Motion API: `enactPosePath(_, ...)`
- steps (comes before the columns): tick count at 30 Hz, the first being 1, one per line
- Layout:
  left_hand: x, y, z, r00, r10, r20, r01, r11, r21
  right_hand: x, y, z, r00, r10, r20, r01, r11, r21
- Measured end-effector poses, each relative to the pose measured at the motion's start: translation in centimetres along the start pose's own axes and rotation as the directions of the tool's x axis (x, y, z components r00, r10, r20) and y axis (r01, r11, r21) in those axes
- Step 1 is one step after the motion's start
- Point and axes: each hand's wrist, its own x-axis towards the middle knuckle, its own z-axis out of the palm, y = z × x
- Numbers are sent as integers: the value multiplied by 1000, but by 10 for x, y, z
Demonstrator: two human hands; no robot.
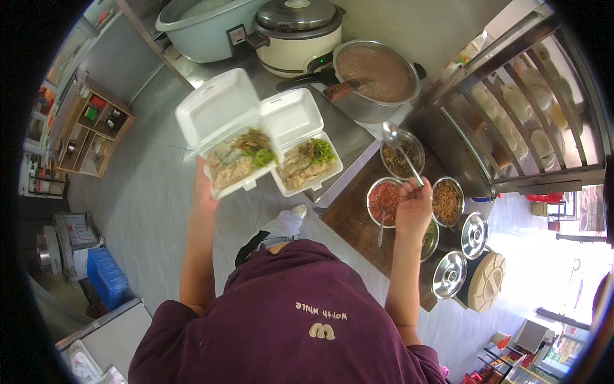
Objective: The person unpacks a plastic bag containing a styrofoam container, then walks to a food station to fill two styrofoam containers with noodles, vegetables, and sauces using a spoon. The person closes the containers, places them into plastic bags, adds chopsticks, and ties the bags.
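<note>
My left hand (206, 187) holds up an open white foam takeaway box (220, 110) from its left side; pale food, brown topping and chopped greens lie in its base. Just right of it, partly overlapped, a second open foam box (292, 115) with similar food rests at the edge of the metal counter. Raised over the wooden board, my right hand (416, 204) grips the handle of a metal spoon (403, 149), whose bowl is above a metal bowl of dark chopped greens (400, 156). Beside that hand are a bowl of red sauce (383, 197) with a spoon in it and a bowl of brown bits (446, 199).
A large pot of thick brownish food (376, 72), a lidded cooker (300, 41) and a pale tub (201, 29) stand along the back. A glass-fronted cabinet (518, 110) is at the right. Metal lids (449, 275) and a round beige lid (487, 282) sit near the board's right side.
</note>
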Motion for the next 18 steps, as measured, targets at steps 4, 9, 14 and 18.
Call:
enactPosePath(4,37,0,-13,979,106,-173,-106,994,12,23,-16,-50,983,-83,-166,60,988,-143)
enactPosePath(9,82,-14,-26,926,142,-349,-159,987,-19,47,-9,-71,945,-220,-242,124,925,-359)
enactPosePath(14,136,-37,-58,864,158,-478,-160,986,38,52,-6,-67,920,-226,-321,120,940,-319)
enactPosePath(18,154,-44,-44,860,176,-479,-158,984,78,65,-8,-88,868,-347,-356,152,866,-476)
